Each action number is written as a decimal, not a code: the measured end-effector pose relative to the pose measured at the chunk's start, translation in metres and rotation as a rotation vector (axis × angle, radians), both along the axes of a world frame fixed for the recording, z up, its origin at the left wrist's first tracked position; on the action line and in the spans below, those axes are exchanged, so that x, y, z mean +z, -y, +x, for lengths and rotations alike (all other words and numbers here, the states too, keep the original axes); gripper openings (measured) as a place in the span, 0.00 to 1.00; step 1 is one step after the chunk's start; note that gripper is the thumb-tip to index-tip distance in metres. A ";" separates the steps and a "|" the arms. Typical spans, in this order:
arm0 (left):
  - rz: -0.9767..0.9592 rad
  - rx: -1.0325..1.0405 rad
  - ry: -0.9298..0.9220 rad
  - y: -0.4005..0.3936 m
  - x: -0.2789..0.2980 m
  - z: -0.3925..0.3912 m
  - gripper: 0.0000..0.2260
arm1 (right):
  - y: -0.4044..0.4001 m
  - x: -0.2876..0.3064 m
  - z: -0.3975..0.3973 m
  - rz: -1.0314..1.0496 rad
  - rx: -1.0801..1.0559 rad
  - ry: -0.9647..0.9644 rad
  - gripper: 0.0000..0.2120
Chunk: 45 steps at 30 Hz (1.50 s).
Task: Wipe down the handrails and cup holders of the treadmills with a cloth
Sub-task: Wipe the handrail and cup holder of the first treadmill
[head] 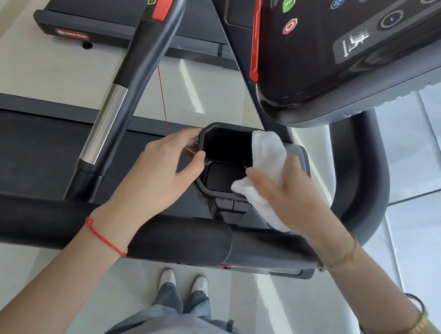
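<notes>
At centre frame, a person leans over a treadmill's black cup holder (224, 164), the right hand (292, 198) gripping a white cloth (264, 168) against the holder's right-hand rim while the left hand (161, 169) steadies the opposite rim, fingers curled and thumb pinching the edge. The right thumb lies along the cloth's front; the other right fingers are hidden behind the cloth. The cloth runs lengthwise from the holder's upper-right corner down toward the lower right, draped over the rim rather than inside the well, so the open pocket lies just to the left of the right hand, which appears better placed to sweep in. A padded front handrail (145, 234) crosses the lower middle of the frame below both wrists, and a side handrail (127, 94) with a chrome section rises toward the upper left. The console (346, 57) fills the upper right. A second treadmill (100, 6) stands on pale floor (26, 72) at upper left.
</notes>
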<state>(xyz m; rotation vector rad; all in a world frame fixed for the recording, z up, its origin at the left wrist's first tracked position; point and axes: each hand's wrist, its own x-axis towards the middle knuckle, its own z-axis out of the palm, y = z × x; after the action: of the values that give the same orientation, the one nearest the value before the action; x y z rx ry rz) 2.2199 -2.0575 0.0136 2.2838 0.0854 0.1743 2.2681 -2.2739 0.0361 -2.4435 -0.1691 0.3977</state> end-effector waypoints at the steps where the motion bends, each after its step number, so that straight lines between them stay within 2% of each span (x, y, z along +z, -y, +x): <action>1: 0.000 0.002 -0.002 0.000 0.000 0.000 0.16 | 0.001 -0.001 0.002 -0.003 -0.004 -0.027 0.23; 4: 0.001 0.005 -0.013 0.000 0.000 0.000 0.16 | -0.005 0.004 0.022 0.000 0.016 -0.023 0.25; 7: 0.014 0.003 -0.023 0.000 0.002 -0.001 0.16 | -0.012 0.011 0.031 0.109 0.010 0.020 0.21; 12: 0.106 -0.032 -0.056 -0.003 0.009 -0.007 0.22 | 0.004 0.020 0.007 0.083 0.075 0.250 0.26; 14: 0.114 -0.046 -0.059 -0.004 0.013 -0.011 0.22 | 0.012 0.035 -0.003 0.142 0.212 0.356 0.27; 16: 0.101 -0.046 -0.045 -0.005 0.016 -0.015 0.20 | 0.017 0.048 -0.009 0.152 0.441 0.342 0.30; 19: 0.079 -0.045 -0.021 -0.005 0.018 -0.023 0.18 | 0.011 0.053 -0.016 -0.022 0.702 0.144 0.30; 21: 0.075 -0.037 -0.032 -0.003 0.018 -0.026 0.18 | -0.006 0.046 -0.020 -0.240 0.764 0.182 0.27; 23: 0.072 -0.031 -0.044 -0.004 0.016 -0.029 0.18 | -0.029 0.039 -0.021 -0.413 0.764 0.291 0.24; 28: 0.047 -0.029 -0.046 -0.002 0.014 -0.035 0.18 | -0.025 0.034 -0.017 -0.371 0.805 0.382 0.19; 32: 0.035 -0.041 -0.043 -0.003 0.015 -0.034 0.18 | 0.006 0.046 -0.017 -0.276 0.854 0.265 0.19; 35: 0.028 -0.049 -0.040 -0.003 0.015 -0.033 0.18 | -0.011 0.042 -0.016 -0.389 0.837 0.364 0.19; 37: 0.025 -0.050 -0.037 -0.002 0.015 -0.033 0.17 | -0.034 0.037 -0.016 -0.445 0.811 0.334 0.18; 39: 0.033 -0.051 -0.034 -0.002 0.015 -0.033 0.18 | -0.045 0.032 -0.016 -0.415 0.782 0.283 0.18; 42: 0.034 -0.056 -0.036 -0.003 0.014 -0.033 0.18 | -0.028 0.029 -0.020 -0.392 0.728 0.348 0.17; 45: 0.041 -0.055 -0.037 -0.003 0.014 -0.033 0.19 | -0.004 0.029 -0.025 -0.230 0.678 0.340 0.11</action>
<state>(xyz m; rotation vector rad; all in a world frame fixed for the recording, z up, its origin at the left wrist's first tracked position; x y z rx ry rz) 2.1866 -2.0544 0.0281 2.3274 0.0388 0.1058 2.2433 -2.2699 0.0651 -2.6082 -1.1700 0.2899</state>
